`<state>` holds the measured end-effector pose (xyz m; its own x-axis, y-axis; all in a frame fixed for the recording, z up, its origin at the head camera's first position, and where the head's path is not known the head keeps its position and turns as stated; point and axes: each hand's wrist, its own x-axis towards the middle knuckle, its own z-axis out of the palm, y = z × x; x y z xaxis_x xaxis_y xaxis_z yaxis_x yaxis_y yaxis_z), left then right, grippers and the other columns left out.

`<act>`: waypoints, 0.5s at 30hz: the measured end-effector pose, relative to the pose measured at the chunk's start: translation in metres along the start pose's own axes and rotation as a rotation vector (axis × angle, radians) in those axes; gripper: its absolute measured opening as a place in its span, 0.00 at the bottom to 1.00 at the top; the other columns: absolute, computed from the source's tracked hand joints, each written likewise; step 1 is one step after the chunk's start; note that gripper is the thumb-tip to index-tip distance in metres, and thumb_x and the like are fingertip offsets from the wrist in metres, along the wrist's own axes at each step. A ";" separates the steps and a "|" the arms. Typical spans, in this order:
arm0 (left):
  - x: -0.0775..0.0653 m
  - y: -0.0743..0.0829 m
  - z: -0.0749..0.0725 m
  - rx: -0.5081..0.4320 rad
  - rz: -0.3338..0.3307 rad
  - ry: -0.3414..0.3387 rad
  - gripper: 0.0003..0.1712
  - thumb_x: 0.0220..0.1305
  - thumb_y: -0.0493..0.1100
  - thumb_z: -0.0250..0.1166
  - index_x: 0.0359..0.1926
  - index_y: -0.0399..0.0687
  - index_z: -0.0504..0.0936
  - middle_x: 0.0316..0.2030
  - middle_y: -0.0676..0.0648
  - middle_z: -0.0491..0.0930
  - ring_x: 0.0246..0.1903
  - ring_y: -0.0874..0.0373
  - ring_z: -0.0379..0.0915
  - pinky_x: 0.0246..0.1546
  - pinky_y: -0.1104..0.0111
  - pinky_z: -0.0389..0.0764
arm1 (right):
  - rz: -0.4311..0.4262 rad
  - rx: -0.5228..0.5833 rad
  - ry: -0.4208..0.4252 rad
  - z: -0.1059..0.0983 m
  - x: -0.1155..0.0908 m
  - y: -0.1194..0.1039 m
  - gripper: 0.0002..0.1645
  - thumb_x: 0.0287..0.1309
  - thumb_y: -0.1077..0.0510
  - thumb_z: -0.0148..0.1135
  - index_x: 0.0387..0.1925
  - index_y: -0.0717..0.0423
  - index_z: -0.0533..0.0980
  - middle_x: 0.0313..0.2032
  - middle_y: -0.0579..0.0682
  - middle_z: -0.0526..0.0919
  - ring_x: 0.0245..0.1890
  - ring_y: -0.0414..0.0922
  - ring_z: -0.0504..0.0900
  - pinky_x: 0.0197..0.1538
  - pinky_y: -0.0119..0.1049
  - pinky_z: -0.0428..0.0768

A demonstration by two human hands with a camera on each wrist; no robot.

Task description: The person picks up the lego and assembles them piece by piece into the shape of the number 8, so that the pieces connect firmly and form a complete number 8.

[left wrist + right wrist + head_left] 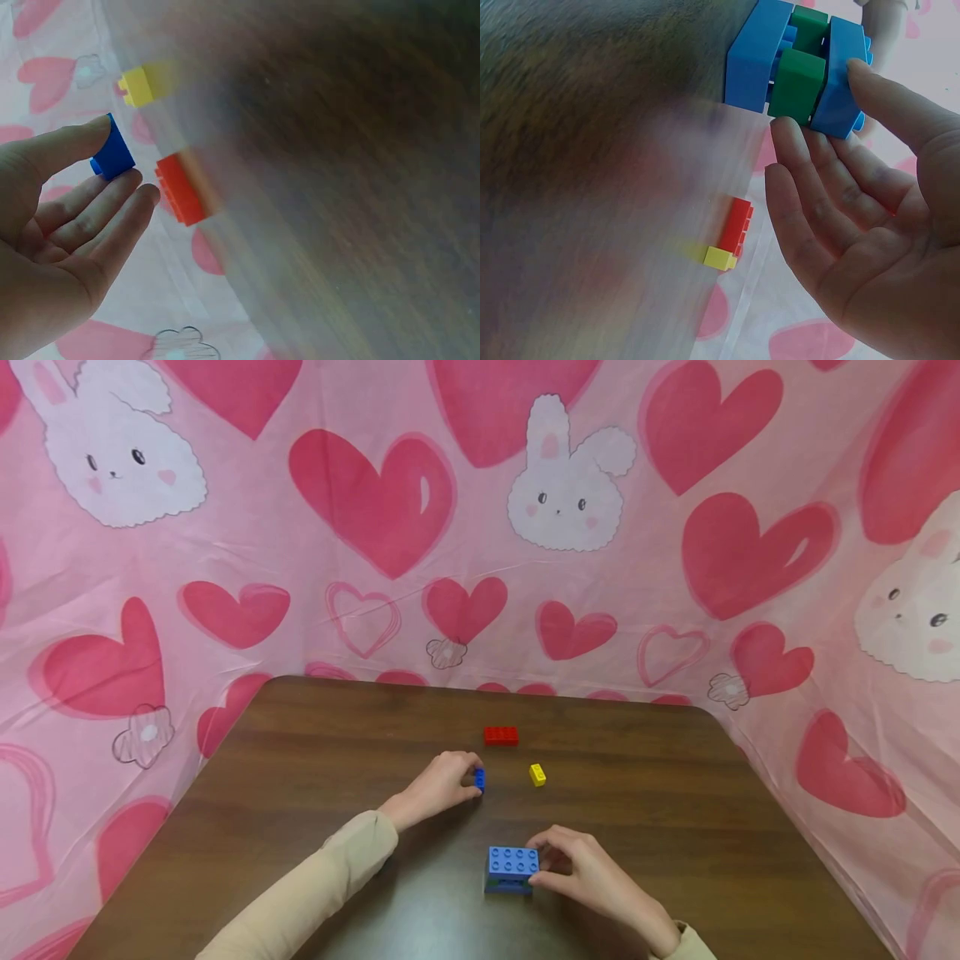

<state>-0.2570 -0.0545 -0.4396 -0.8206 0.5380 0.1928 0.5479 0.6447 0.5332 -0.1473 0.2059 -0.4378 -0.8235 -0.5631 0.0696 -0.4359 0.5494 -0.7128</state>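
My left hand (444,781) pinches a small dark blue brick (480,782) between thumb and fingertips, close over the table left of centre. In the left wrist view the blue brick (115,152) has its studs facing sideways. Nearer the front edge, my right hand (592,870) holds a stack of bricks (513,862) by its right end. The right wrist view reveals its layers: a lower blue brick (754,61), two green bricks (799,84) apart from each other, and a studded upper blue brick (838,79) under my thumb.
Beyond my hands lie a red brick (500,736) and a small yellow brick (537,775), the yellow one nearer and to the right. The dark wooden table (360,718) ends at pink cloth (495,552) with hearts and rabbits at the back and both sides.
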 end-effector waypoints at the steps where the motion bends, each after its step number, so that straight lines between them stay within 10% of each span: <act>1: -0.001 0.002 0.000 -0.001 0.003 -0.003 0.18 0.57 0.39 0.73 0.48 0.38 0.82 0.42 0.42 0.86 0.39 0.53 0.81 0.46 0.61 0.86 | 0.003 0.001 0.000 0.000 0.000 0.000 0.20 0.58 0.48 0.69 0.47 0.53 0.79 0.43 0.50 0.85 0.36 0.30 0.81 0.41 0.30 0.84; 15: -0.026 0.026 -0.002 -0.013 0.039 -0.083 0.20 0.58 0.42 0.73 0.50 0.43 0.83 0.44 0.47 0.86 0.41 0.56 0.81 0.47 0.67 0.84 | -0.035 -0.004 0.017 0.001 -0.001 0.000 0.18 0.59 0.49 0.69 0.47 0.54 0.79 0.42 0.50 0.85 0.36 0.30 0.81 0.39 0.30 0.84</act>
<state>-0.2218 -0.0535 -0.4292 -0.7818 0.6064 0.1448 0.5769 0.6156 0.5369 -0.1463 0.2062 -0.4386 -0.8138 -0.5713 0.1063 -0.4658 0.5319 -0.7072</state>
